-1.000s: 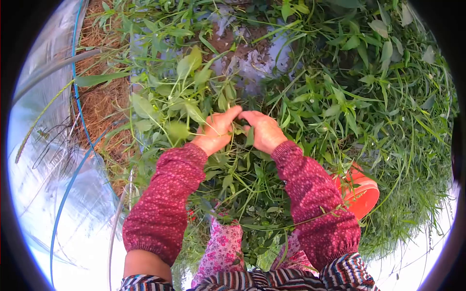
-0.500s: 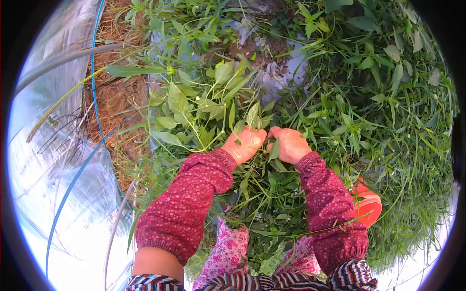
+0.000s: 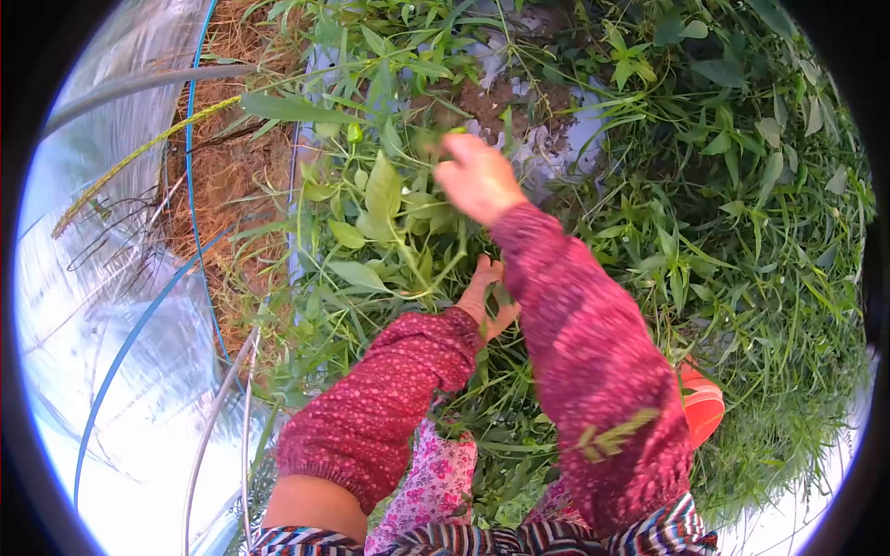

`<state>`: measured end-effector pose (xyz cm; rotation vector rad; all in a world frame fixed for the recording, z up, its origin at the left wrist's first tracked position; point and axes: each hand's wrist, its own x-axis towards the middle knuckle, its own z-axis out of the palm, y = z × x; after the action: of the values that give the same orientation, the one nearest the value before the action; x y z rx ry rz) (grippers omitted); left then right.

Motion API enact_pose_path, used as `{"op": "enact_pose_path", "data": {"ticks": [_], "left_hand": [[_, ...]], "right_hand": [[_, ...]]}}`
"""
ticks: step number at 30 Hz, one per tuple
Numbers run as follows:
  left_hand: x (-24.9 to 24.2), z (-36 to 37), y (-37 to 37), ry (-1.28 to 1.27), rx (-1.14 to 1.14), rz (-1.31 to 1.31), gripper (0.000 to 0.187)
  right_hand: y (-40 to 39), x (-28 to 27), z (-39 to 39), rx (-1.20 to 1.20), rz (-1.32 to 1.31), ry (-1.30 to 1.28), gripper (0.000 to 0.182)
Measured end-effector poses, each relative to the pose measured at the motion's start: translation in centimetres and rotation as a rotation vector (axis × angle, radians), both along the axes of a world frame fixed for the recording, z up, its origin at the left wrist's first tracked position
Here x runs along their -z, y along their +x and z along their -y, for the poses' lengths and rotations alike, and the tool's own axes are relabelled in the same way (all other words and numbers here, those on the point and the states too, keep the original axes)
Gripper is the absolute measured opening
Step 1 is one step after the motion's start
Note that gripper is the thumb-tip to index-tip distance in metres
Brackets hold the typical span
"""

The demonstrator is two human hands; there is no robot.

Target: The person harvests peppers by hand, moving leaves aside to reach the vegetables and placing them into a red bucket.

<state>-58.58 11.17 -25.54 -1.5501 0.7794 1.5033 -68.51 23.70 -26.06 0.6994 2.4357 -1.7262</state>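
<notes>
Right grip (image 3: pixel 477 176) blurred among leafy plants (image 3: pixel 385 208), hold untellable; left hand (image 3: pixel 487 296) half hidden by stems; orange bucket (image 3: pixel 702 405) behind sleeve.

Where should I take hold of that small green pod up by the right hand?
Probably pinch the pod at its top, where it meets the stem, coming from the right: the right hand is already raised beside it, and leaves crowd its left. The left hand sits low in the foliage.

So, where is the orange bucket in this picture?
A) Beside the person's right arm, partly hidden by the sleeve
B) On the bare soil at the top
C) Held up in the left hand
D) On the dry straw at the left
A: the orange bucket shows among the grass just beyond the right sleeve, which covers part of it.
</notes>
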Motion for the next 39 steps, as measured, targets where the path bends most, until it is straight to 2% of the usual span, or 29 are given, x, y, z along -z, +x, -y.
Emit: {"op": "enact_pose_path", "data": {"ticks": [1,2,3,4,5,6,7,8,10,12,14,16,17,18,19,20,21,23,24,25,31,32,34,36,39], "left_hand": [[1.2,1.5,-0.1,0.1,0.239,0.027,0.069],[2.6,3.0,-0.2,0.213,0.478,0.035,0.072],[-0.6,2.1,-1.1,0.342,1.202,-0.264,0.069],[-1.5,3.5,-0.2,0.398,1.545,-0.677,0.061],[-2.5,4.8,0.7,0.284,1.86,-1.136,0.054],[-8.6,1.7,-3.2,0.29,2.205,-1.803,0.052],[-8.9,1.8,-2.3,0.299,2.527,-1.632,0.045],[-12.2,0.8,-4.2,0.283,2.402,-1.716,0.039],[-14.3,0.5,-7.8,0.758,2.046,-1.119,0.04],[-11.4,0.5,-10.9,0.323,1.676,-1.744,0.04],[-6.8,1.0,-15.6,-0.302,1.823,-1.94,0.044],[-2.7,1.8,-19.1,-0.876,2.244,-1.913,0.046],[-2.2,1.6,-20.3,-0.736,2.51,-1.396,0.054],[-2.2,1.9,-21.0,-0.578,2.666,-0.854,0.064],[-0.3,4.4,-20.8,-0.397,2.535,-0.703,0.082],[1.1,6.2,-19.5,-0.293,2.509,-0.749,0.089],[0.1,6.2,-17.4,-0.302,2.511,-0.825,0.08],[-2.3,4.3,-13.1,-0.354,2.318,-0.814,0.058],[-3.2,3.6,-10.9,-0.369,2.347,-0.864,0.055],[-3.0,3.2,-8.6,-0.459,2.394,-1.025,0.056],[-2.5,-0.9,-4.7,-0.455,2.276,-1.054,0.072],[-2.3,-0.7,-4.5,-0.451,2.273,-1.054,0.072],[-1.9,0.0,-3.9,-0.553,2.276,-1.147,0.063],[-1.9,1.4,-3.9,-0.549,2.299,-1.155,0.064],[-1.4,2.8,-4.4,-0.537,2.341,-1.201,0.066]], "right_hand": [[-1.4,-1.6,1.1,-0.181,0.113,-0.025,0.035],[-1.9,-1.7,2.7,-0.409,0.211,0.064,0.032],[-1.6,-1.2,3.7,-0.633,0.275,0.143,0.03],[-1.0,-0.6,4.5,-0.859,0.341,0.219,0.029],[0.3,0.0,4.6,-0.867,0.322,0.223,0.027],[2.1,0.6,4.2,-0.876,0.304,0.227,0.026],[4.1,0.8,3.7,-0.789,0.182,0.223,0.027],[5.7,1.1,3.0,-0.788,0.127,0.199,0.026],[7.9,2.4,2.4,-0.732,0.079,0.181,0.024],[7.5,1.5,1.7,-0.743,0.117,0.0,0.024],[7.5,1.1,2.7,-0.703,0.141,0.143,0.024],[7.5,1.0,2.7,-0.727,0.165,0.171,0.024],[7.8,0.9,2.6,-0.706,0.159,0.151,0.024],[8.2,1.0,2.6,-0.688,0.149,0.129,0.024],[8.5,1.3,2.3,-0.683,0.135,0.116,0.023],[8.7,1.1,1.9,-0.659,0.125,0.119,0.023],[9.1,1.7,1.7,-0.648,0.132,0.123,0.023],[10.4,3.2,1.6,-0.59,0.114,0.132,0.025],[10.9,3.7,1.5,-0.573,0.103,0.14,0.027],[10.9,3.7,1.2,-0.586,0.129,0.132,0.027],[11.8,5.3,0.3,-0.573,0.245,0.143,0.027],[11.7,5.2,0.2,-0.571,0.288,0.111,0.026],[12.0,4.9,0.2,-0.574,0.2,0.152,0.026],[11.4,3.9,0.4,-0.612,0.199,0.17,0.031],[11.5,3.5,1.0,-0.518,0.14,0.117,0.036]]}}
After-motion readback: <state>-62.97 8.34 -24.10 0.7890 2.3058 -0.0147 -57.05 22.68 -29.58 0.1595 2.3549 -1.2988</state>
